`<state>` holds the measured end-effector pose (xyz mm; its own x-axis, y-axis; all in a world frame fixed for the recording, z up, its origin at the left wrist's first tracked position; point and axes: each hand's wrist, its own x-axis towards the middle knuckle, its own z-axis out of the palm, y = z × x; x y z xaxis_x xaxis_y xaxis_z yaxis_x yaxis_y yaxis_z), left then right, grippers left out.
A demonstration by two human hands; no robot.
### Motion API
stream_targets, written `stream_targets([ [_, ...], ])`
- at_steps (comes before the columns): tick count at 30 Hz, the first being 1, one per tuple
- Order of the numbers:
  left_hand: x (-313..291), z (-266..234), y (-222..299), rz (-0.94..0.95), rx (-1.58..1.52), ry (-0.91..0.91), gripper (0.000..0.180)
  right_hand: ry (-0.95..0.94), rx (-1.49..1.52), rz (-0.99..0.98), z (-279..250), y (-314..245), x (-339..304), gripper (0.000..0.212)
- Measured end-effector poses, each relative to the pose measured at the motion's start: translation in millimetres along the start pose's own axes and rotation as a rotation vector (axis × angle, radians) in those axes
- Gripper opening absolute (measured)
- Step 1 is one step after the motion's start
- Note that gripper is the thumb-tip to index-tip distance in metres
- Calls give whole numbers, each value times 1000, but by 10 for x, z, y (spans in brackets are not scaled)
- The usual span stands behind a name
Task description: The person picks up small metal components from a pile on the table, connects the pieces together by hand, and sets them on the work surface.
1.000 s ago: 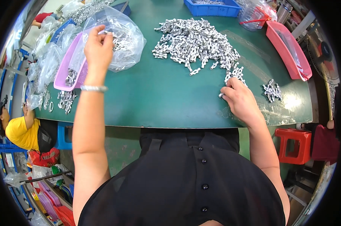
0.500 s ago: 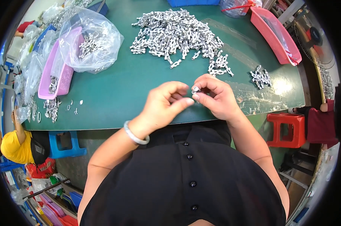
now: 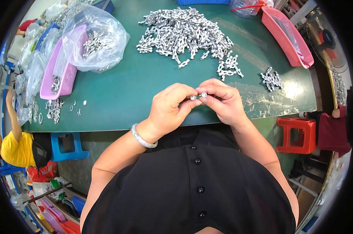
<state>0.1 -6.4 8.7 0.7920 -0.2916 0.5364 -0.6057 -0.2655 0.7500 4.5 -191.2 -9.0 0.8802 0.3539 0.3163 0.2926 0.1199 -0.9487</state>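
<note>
My left hand (image 3: 169,107), with a pale bangle at the wrist, is closed in a pinch. A small silver metal fitting with a round, hollow end (image 3: 193,98) shows at its thumb and forefinger. Fingertips nearly meeting it, my right hand (image 3: 222,100) pinches a similar round silver end (image 3: 203,94). Whether the two ends belong to one piece or two, I cannot tell. Both hands are above the near edge of the green table (image 3: 145,89). Beyond them lies a big heap of silver-white metal fittings (image 3: 184,33).
A smaller cluster of fittings (image 3: 270,79) lies at right, near a pink basket (image 3: 286,39). To the left are a purple basket (image 3: 69,82), a clear plastic bag (image 3: 110,50) and scattered metal bits (image 3: 54,111). A red stool (image 3: 296,134) and another person (image 3: 16,150) flank the table.
My left hand has come in against the right and now pinches at a silver end. Two round ends show where one piece showed in my right fingers. The person at left has raised an arm.
</note>
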Motion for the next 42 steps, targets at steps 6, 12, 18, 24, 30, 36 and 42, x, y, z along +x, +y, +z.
stream_targets([
  [6, -23, 19, -31, 33, -8, 29, 19, 30, -15, 10, 54, 4, -21, 32],
  [12, -55, 15, -32, -128, -113, -43, 13, -2, -155, 56, 93, -59, -14, 37],
  [18, 16, -52, -159, -931, -1088, 46, 14, 150, -879, -172, -304, -122, 127, 26],
  [24, 28, -75, -190, -1057, -1453, 52, 16, 105, -1360, 10, -413, -95, 59, 33],
  [30, 20, -78, -205, -1094, -1505, 73, 17, 22, -1139, -88, -280, -139, 80, 23],
  [36, 30, -103, -218, -1124, -1593, 129, 15, -17, -1042, -66, -209, -89, 73, 17],
  [42, 13, -130, -248, -1102, -1643, 135, 15, -49, -1044, -90, -179, -89, 93, 16],
])
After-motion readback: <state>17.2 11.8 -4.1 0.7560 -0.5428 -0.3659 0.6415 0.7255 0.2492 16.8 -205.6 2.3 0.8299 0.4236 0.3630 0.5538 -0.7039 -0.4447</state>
